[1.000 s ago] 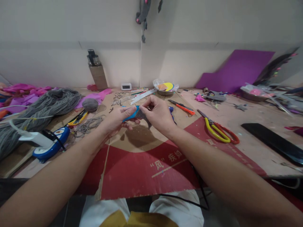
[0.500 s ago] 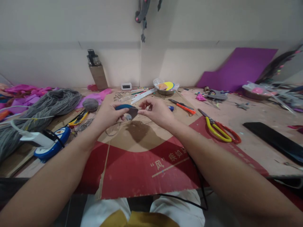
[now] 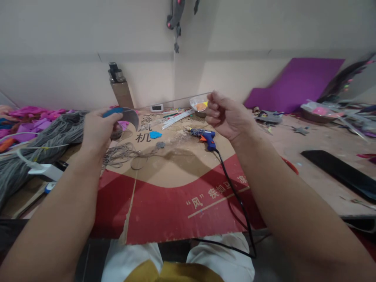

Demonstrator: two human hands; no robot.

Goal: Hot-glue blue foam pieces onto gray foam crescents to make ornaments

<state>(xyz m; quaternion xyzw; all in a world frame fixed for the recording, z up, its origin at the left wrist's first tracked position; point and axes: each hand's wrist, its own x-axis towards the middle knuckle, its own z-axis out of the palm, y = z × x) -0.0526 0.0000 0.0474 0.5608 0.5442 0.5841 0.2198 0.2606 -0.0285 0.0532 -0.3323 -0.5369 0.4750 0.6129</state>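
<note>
My left hand (image 3: 98, 131) is raised over the left of the cardboard sheet (image 3: 176, 203), closed on a flat blue and grey piece (image 3: 127, 116). My right hand (image 3: 227, 116) is lifted to the right, fingers pinched on a thin pale strand (image 3: 188, 99) that runs taut back toward the piece. Below and between my hands lie a blue glue gun (image 3: 205, 137) with a black cord, a small blue cutout (image 3: 155, 134) and a loose tangle of grey yarn (image 3: 120, 154).
A thick grey yarn skein (image 3: 41, 141) and pink scraps fill the left. A white charger (image 3: 44, 170) sits near it. A bottle (image 3: 120, 90), small clock (image 3: 156, 107) and bowl (image 3: 201, 109) stand at the wall. A purple sheet (image 3: 293, 84) and black flat object (image 3: 337, 174) lie right.
My hands have drawn apart: the left swung up and left with the blue and grey piece, the right rose to the right pulling the strand taut. The glue gun is uncovered.
</note>
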